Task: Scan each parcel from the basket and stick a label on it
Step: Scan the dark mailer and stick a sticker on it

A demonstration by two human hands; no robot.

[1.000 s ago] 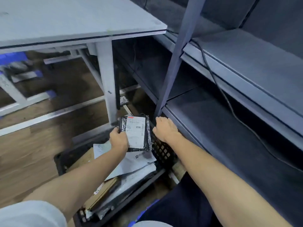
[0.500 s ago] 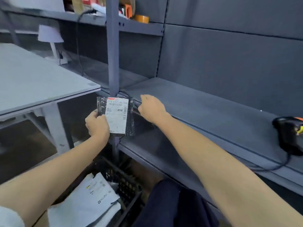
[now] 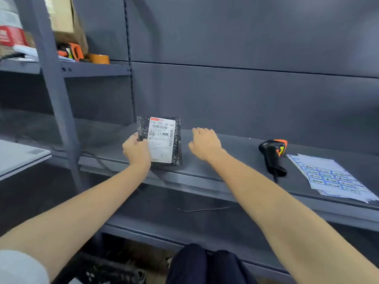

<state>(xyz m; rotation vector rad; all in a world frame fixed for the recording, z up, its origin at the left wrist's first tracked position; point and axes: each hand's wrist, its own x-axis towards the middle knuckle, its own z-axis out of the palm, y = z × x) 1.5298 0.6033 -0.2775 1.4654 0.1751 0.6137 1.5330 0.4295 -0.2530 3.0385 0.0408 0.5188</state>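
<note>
Gripping black parcel point(image 3: 162, 140) upright in left hand point(image 3: 136, 151), right hand point(image 3: 205, 143) empty, fingers loose, over shelf point(image 3: 235, 160)

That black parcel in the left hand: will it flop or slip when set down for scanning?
The black parcel looks thin yet stands flat in the left hand's grip, so probably fairly stiff and light. Its glossy wrap could slide on the smooth shelf.

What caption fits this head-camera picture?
Left hand holds a black parcel above the shelf; scanner lies nearby.
</note>
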